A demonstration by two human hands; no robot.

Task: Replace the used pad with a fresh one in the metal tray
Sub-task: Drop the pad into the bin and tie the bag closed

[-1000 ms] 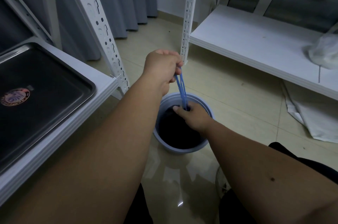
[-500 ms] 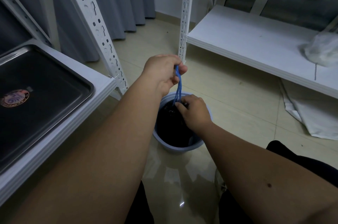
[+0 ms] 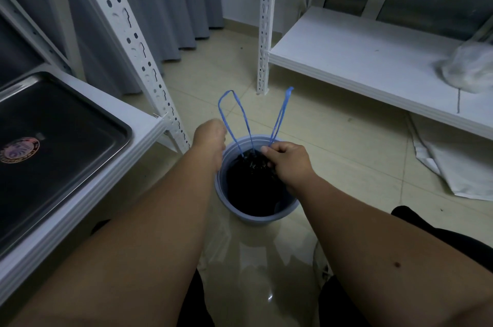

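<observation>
A blue bin [image 3: 245, 213] lined with a black bag [image 3: 253, 188] stands on the floor. Two blue drawstring loops [image 3: 233, 116] stick up from the bag's gathered mouth. My right hand [image 3: 286, 164] pinches the bunched black bag at the base of the loops. My left hand [image 3: 209, 136] hovers blurred just left of the loops, and its fingers are hidden, so its grip cannot be judged. The metal tray [image 3: 53, 145] lies bare on the white shelf at left, with a round sticker [image 3: 20, 149] on its bottom.
White slotted uprights [image 3: 138, 54] stand between tray shelf and bin. A second white shelf [image 3: 373, 60] at right carries a clear plastic bag [image 3: 469, 70]. White sheets [image 3: 453, 166] lie on the floor under it. Grey curtains hang behind.
My left hand let the blue strings go and dropped lower to the left. The loops now stand free and spread apart. My right hand stays on the bag's mouth.
</observation>
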